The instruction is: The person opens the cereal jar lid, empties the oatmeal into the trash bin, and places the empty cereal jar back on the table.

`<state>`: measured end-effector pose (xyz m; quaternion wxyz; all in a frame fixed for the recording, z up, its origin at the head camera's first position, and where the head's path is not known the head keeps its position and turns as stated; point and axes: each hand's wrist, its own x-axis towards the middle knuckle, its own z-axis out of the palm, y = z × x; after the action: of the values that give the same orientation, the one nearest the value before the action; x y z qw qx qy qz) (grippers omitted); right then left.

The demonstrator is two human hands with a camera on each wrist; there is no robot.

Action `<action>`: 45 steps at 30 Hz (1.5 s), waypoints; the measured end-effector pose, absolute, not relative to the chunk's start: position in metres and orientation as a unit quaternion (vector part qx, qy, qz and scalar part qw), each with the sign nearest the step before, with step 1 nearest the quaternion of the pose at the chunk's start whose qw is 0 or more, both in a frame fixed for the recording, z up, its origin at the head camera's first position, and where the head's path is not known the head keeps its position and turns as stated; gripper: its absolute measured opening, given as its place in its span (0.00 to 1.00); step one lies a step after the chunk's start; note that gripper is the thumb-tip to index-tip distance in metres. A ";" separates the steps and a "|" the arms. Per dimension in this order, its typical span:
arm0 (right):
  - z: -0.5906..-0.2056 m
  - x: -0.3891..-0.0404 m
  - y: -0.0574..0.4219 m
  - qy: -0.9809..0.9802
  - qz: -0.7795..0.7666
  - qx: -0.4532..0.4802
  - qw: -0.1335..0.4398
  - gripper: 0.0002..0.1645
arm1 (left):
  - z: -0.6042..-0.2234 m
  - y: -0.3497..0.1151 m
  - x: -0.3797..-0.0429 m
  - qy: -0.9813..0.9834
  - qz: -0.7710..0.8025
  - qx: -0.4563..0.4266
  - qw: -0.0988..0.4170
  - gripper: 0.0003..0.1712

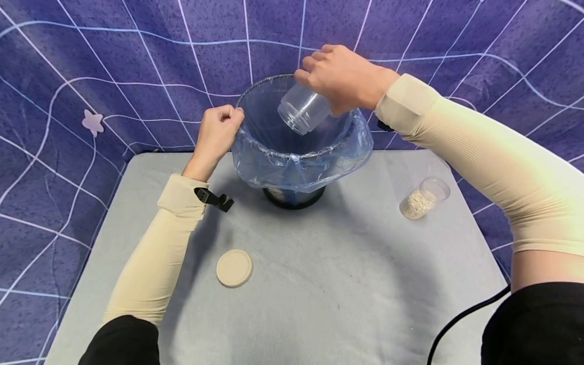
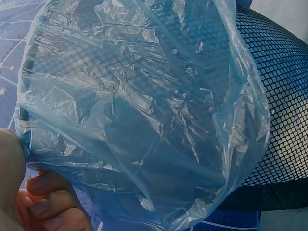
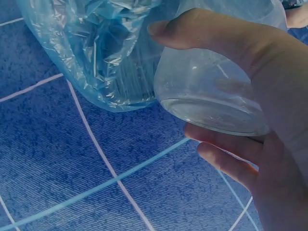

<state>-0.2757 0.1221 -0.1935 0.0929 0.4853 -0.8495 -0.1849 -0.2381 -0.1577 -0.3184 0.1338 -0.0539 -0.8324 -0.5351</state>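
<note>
- Head: I see the right hand (image 1: 344,78) grasping a clear jar (image 1: 307,106), mouth tipped toward seven o'clock, over the bin (image 1: 294,203); the left hand (image 1: 216,134) pinches its rim at nine o'clock.
- Left wrist: curled fingers (image 2: 53,207), eight o'clock, beside the blue bag (image 2: 144,120).
- Right wrist: hand wrapped round the jar, two o'clock.

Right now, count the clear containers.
2: a jar in the right hand, over the lined bin; a cup of pale flakes on the right of the table. The bin could hide more.
</note>
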 end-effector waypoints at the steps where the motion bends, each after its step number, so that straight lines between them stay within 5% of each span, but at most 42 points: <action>1: -0.194 -0.276 0.122 -0.850 -0.182 0.485 0.091 0.44 | -0.318 -0.158 -0.238 -0.833 -0.535 -0.053 0.134 0.26; 18: -0.204 -0.277 0.140 -0.917 0.026 0.398 0.006 0.55 | -0.320 -0.159 -0.236 -0.831 -0.535 -0.051 0.142 0.26; 45: -0.229 -0.266 0.150 -0.917 0.222 0.332 0.015 0.53 | -0.320 -0.158 -0.240 -0.834 -0.531 -0.054 0.144 0.25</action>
<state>-0.2657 0.1500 -0.2291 0.0152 0.3319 -0.9167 0.2219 -0.2401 -0.1584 -0.3204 0.1438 -0.0542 -0.8335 -0.5307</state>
